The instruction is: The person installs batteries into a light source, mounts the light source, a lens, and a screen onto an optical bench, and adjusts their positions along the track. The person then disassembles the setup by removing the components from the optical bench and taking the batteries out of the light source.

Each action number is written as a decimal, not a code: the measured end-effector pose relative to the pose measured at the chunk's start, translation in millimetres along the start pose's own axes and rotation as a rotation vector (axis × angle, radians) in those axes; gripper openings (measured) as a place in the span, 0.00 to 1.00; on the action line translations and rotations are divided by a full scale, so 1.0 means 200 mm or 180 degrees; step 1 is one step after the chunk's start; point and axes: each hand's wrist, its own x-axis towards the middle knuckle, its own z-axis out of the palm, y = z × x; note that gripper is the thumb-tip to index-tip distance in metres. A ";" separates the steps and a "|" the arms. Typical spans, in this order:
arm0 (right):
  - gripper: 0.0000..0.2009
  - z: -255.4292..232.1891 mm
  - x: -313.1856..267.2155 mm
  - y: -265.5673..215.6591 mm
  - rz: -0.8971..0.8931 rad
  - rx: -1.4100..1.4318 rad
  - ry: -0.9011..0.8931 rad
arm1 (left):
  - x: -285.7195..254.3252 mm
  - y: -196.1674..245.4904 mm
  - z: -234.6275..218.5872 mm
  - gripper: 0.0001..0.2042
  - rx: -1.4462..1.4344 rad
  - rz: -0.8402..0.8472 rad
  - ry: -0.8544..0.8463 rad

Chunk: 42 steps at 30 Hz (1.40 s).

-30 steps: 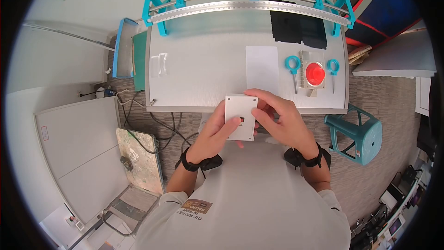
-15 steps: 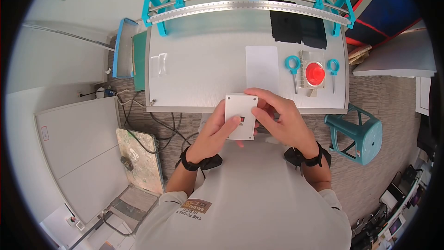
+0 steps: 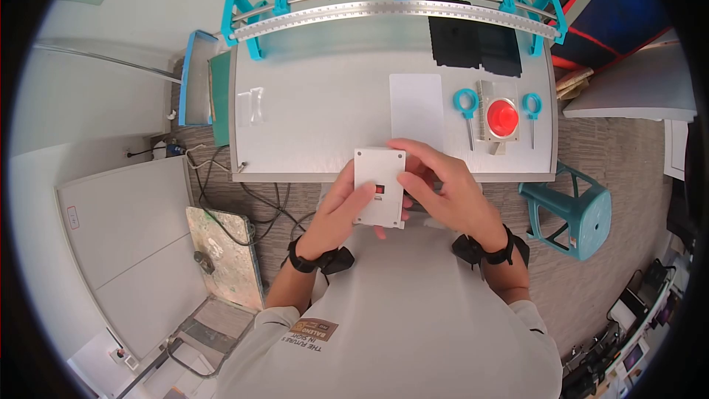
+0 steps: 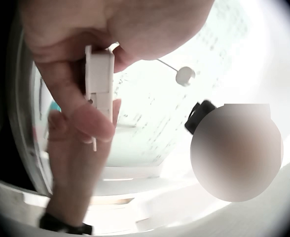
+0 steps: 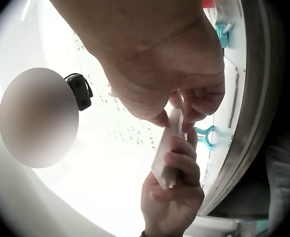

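Note:
Both hands hold a flat white box (image 3: 388, 210) in front of the table's near edge. Its upturned face has a small screw at each corner and a small red switch (image 3: 380, 189) near the middle. My left hand (image 3: 332, 214) grips the box from the left, the thumb lying on the face with its tip right beside the switch. At the far right corner, my right hand (image 3: 450, 188) holds the box's edge between thumb and fingers. In the left wrist view the box (image 4: 100, 74) appears edge-on; the right wrist view shows fingers wrapped under the box (image 5: 165, 148).
On the table (image 3: 317, 133) lie a white sheet (image 3: 416, 107), black cloths (image 3: 476, 43) and a clear plastic piece (image 3: 255, 106). A red round piece (image 3: 503, 117) on a metal mount sits between teal ring holders (image 3: 466, 100). Behind stands a railed ruler frame (image 3: 399, 9); right, a green stool (image 3: 572, 210).
The box and both hands have shifted slightly left in the head view. My left thumb tip has drawn back a little, showing more of the red switch. The grip stays the same.

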 end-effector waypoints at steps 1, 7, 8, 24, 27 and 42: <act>0.34 0.00 0.01 0.00 -0.0063 -0.0273 -0.0020 | 0.00 0.00 -0.02 0.25 -0.0434 -0.0025 -0.0207; 0.54 0.05 0.02 0.02 -0.1264 -0.0664 -0.0225 | 0.02 -0.02 0.03 0.28 -0.0792 -0.0055 0.0593; 0.54 0.06 0.02 0.02 -0.1268 -0.0670 -0.0214 | 0.01 -0.03 0.02 0.28 -0.0786 -0.0054 0.0581; 0.52 0.07 0.06 0.04 -0.1388 0.0051 -0.0132 | 0.01 0.26 -0.14 0.60 0.3646 0.1106 -0.0452; 0.53 0.07 0.06 0.06 -0.1397 -0.0077 -0.0115 | 0.03 0.29 -0.11 0.57 0.3804 0.1040 -0.0452; 0.25 -0.18 -0.13 0.13 0.0053 0.0619 0.1027 | 0.19 0.47 -0.29 0.50 0.5561 0.1236 0.0404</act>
